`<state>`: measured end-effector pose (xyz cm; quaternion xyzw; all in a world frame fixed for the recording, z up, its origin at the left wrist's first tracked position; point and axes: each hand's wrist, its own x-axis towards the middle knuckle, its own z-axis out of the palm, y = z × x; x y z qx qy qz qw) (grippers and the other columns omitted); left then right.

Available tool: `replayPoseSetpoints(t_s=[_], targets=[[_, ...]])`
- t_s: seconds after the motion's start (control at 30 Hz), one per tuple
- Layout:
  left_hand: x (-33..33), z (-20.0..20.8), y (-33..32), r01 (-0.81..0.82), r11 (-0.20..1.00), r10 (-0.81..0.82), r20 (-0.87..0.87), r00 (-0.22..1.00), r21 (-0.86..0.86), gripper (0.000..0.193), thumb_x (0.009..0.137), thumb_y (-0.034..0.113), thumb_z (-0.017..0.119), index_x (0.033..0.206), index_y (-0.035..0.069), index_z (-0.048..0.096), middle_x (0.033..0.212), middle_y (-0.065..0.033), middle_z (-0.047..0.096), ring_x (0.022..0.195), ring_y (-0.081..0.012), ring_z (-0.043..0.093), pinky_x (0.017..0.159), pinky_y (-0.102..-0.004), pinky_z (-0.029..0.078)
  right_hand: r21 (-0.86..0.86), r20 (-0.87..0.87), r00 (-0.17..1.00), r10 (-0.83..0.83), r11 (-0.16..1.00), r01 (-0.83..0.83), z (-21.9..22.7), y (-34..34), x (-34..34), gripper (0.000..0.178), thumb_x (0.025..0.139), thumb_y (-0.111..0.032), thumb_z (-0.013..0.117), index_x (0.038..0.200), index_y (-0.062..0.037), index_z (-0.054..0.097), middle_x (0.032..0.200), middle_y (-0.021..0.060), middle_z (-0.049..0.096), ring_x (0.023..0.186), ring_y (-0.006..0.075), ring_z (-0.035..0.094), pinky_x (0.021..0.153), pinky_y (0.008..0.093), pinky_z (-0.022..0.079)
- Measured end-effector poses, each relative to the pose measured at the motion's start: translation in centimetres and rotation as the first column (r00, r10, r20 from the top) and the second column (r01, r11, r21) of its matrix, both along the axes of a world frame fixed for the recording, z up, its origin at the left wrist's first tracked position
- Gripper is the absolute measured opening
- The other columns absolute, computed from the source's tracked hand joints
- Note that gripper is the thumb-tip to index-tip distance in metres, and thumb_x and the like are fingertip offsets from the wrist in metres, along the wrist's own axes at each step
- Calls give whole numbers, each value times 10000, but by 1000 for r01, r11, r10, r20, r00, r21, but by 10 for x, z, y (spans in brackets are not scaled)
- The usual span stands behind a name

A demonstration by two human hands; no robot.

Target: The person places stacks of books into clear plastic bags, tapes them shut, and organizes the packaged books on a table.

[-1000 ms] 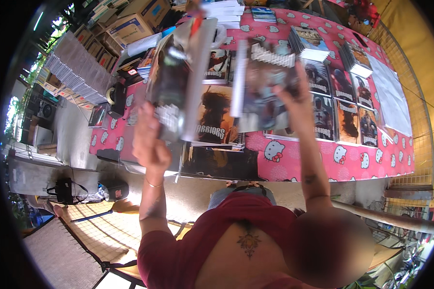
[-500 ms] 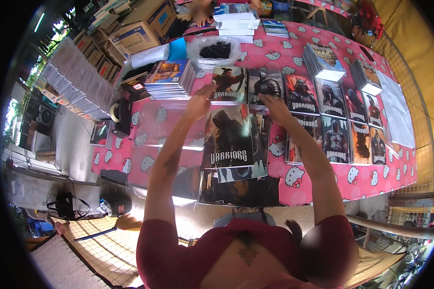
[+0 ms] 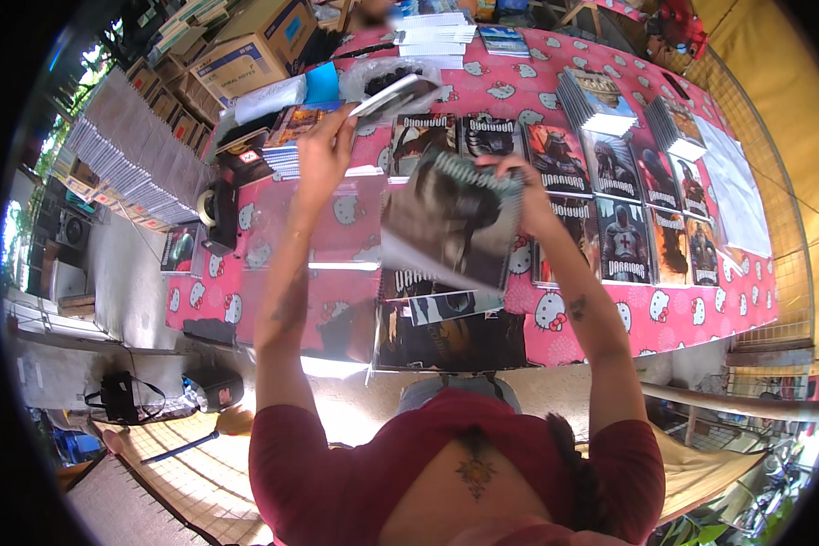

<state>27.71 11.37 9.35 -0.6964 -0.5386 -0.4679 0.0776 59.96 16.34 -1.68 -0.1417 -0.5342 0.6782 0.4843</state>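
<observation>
My left hand (image 3: 328, 144) grips the edge of a thin notebook (image 3: 402, 98), raised and seen nearly edge-on above the table. In my right hand (image 3: 524, 180) is a dark spiral notebook (image 3: 460, 214), pinched at its upper right corner, tilted and blurred. It hangs over another pile of dark-covered notebooks (image 3: 446, 309) near the table's front edge. Just beyond stand two notebook stacks, one at the left (image 3: 419, 146) and one at its right (image 3: 490, 136), their top covers upside down to me.
More warrior-cover notebooks (image 3: 624, 238) lie in rows at the right. Clear plastic sheeting (image 3: 309, 223) covers the pink cloth at the left. A tape dispenser (image 3: 217, 214), a cardboard box (image 3: 246, 59) and tall notebook stacks (image 3: 136, 155) stand farther left. A co-worker is partly visible at the far side.
Both hands rested on the two far stacks before. Now each holds a lifted notebook: the left one up and leftward, the right one nearer me. The far stacks' top covers now appear upside down.
</observation>
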Motion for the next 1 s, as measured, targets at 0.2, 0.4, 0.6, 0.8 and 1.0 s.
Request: replayPoseSetpoints(t_s=[0.2,0.4,0.6,0.8,1.0], targets=[[41,-54,-165,232,961,-274,-437,857,-149,317,831,128,702,1132,34,678,1210,-175,641,1147,-356,608,940,-431,518,-87,354,896,-270,944,318,-36,-11,3,428,989,-233,532,1390,-87,504,1432,133,506,1346,246,438,1106,348,316],[57,-107,-142,373,757,-91,479,873,-536,535,844,269,694,1287,13,539,1258,-163,607,1150,-293,589,1009,-374,443,-225,500,833,-237,893,389,-47,-96,4,871,949,-569,525,1551,-51,169,1610,165,168,1496,269,122,1192,374,105],[82,-115,-69,549,556,185,737,651,-624,666,832,309,696,1370,-6,461,1203,-151,611,1062,-255,593,967,-326,432,-231,513,840,-176,914,332,-41,-109,-5,983,934,-606,527,1561,-37,28,1639,154,22,1513,265,3,1197,352,52],[110,-61,-55,-138,968,202,325,924,-210,587,870,308,697,1312,-29,508,1107,-196,677,992,-263,658,854,-369,499,234,746,417,-519,791,565,-31,-24,101,736,954,-531,531,1397,48,433,1429,272,447,1371,377,399,1118,406,325],[314,-100,120,-6,824,8,1,1000,-566,320,876,335,653,1061,73,664,969,-185,702,935,-406,669,823,-459,541,539,827,-129,-547,705,461,-73,122,201,507,862,-411,658,1172,-12,620,1219,262,594,1115,416,594,946,466,478]])
